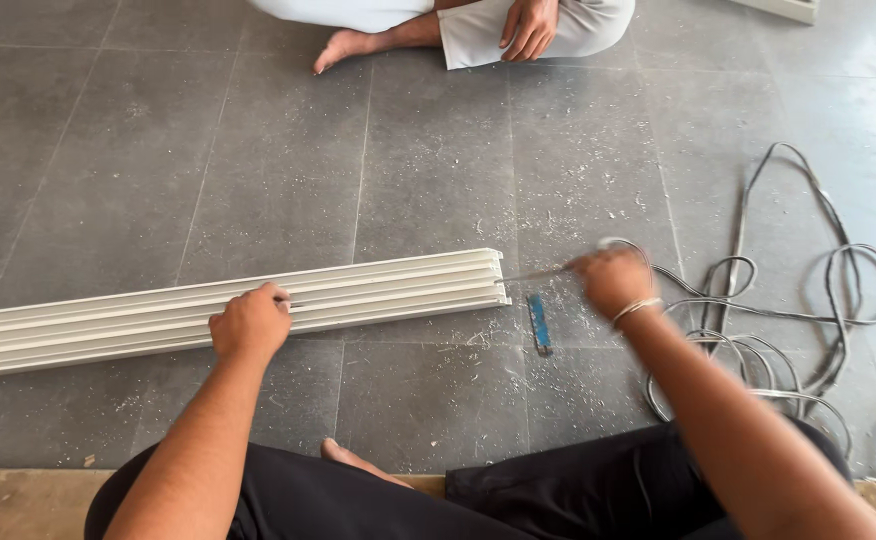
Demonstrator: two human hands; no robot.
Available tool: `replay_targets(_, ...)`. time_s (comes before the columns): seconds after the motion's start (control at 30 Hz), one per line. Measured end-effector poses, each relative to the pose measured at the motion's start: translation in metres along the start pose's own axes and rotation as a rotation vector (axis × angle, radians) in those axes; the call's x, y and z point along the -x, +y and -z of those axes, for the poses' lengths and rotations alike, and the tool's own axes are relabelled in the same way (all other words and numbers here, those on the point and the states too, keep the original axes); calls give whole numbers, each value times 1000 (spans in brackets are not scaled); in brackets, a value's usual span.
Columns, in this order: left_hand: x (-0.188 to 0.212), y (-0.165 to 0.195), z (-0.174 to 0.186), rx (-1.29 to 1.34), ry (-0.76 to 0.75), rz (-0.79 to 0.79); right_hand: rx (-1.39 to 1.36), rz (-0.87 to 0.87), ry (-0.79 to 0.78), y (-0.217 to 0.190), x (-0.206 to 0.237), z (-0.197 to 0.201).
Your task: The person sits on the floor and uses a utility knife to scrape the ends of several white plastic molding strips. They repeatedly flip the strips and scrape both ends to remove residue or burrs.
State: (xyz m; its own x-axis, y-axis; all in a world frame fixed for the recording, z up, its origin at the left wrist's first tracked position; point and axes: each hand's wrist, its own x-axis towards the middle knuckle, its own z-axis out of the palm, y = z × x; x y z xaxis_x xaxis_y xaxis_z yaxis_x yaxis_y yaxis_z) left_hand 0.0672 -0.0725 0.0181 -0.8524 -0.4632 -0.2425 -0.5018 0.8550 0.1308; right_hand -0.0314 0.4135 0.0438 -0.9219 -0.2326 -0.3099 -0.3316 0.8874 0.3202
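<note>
Seen from above, a seated person's left hand (250, 322) is pressing closed on a stack of long white plastic channels (358, 292) lying on the grey tiled floor (158, 150), while the right hand (613, 280) is gripping a thin blade (538, 273) at the stack's end, beside grey cables (808, 300).

No packages, labels, signs or screens are visible anywhere on the grey tiled floor (438, 130) or among the items lying upon it.
</note>
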Motion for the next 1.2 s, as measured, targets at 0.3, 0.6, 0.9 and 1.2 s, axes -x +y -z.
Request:
replay_targets(0.3, -5, 16, 0, 281, 47, 269, -509, 121, 241, -85, -13, 46)
replay_targets(0.6, -15, 9, 2, 292, 69, 212, -298, 313, 361, -158, -33, 17)
replay_targets(0.9, -43, -37, 20, 229, 160, 403, -280, -67, 132, -25, -41, -16)
replay_targets(1.2, -78, -88, 28, 73, 329, 502, -101, -239, 124, 71, -29, -57)
